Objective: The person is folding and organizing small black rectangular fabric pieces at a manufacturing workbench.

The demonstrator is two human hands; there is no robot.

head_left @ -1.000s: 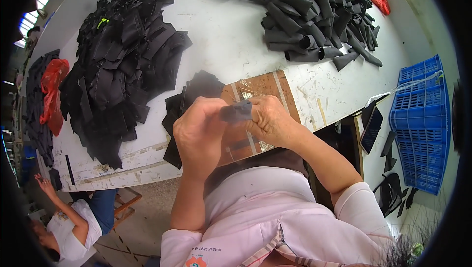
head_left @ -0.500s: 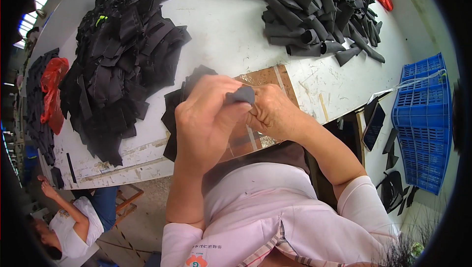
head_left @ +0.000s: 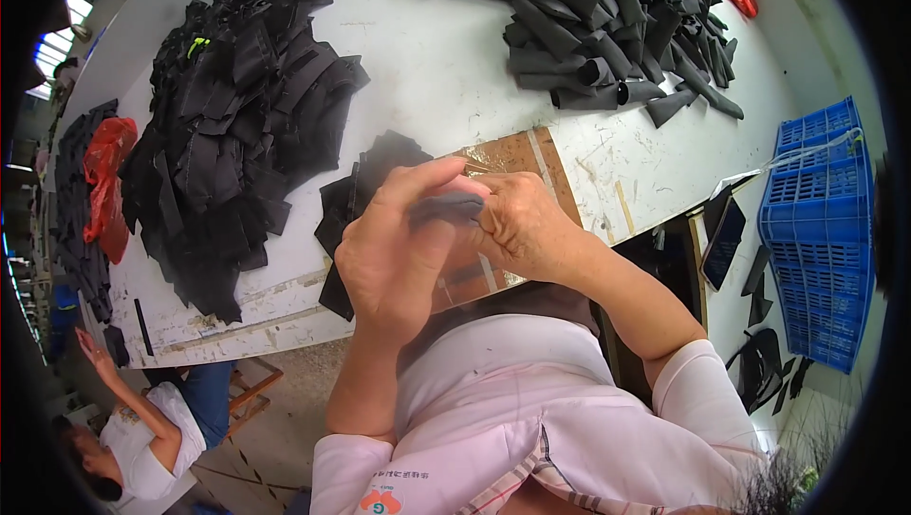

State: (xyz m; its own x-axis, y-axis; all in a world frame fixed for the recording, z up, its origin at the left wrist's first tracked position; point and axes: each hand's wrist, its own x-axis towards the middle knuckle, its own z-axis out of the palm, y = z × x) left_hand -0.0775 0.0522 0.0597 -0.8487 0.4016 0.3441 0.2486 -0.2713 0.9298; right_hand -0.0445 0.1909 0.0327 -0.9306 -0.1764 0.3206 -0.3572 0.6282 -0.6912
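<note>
In front of my body, both hands meet over the table around a small dark grey fabric piece (head_left: 450, 208). My right hand (head_left: 528, 223) is closed, its curled fingers gripping the right end of that piece. My left hand (head_left: 389, 254) wraps it from the left, fingers reaching across above it; the thumb side is blurred by motion. Most of the fabric is hidden by the hands. Just behind and left of my left hand lies a small heap of dark fabric pieces (head_left: 391, 152).
A large pile of flat, stitched dark pieces (head_left: 232, 116) covers the table's left. Rolled, tube-like grey pieces (head_left: 607, 21) are heaped at the far right. A brown board (head_left: 531, 156) lies under my hands. Blue crates (head_left: 818, 230) stand right; another person (head_left: 152, 430) sits at lower left.
My left hand's fingers have extended further over the fabric piece, and its thumb has moved down. The piece shows narrower and lower between the hands. My right hand has barely shifted.
</note>
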